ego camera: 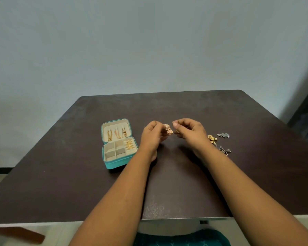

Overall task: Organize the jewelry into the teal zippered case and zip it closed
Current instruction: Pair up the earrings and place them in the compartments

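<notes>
The teal zippered case [114, 165] lies open on the left of the dark table [167, 107]. Gold chains [116, 134] hang in its lid and gold rings [129, 144] sit in its right slot. The other compartments look empty. My left hand [152, 134] pinches a gold jhumka earring [168, 130] above the table. My right hand [189, 129] is just right of it, fingers curled, pinching a small gold piece that is mostly hidden. A gold earring [212, 139] and two dark silver earrings [223, 135] [224, 151] lie on the table to the right.
The table's front edge [185, 218] runs near my body. A grey wall stands behind the table. A brown object [21, 234] lies at the lower left beyond the table.
</notes>
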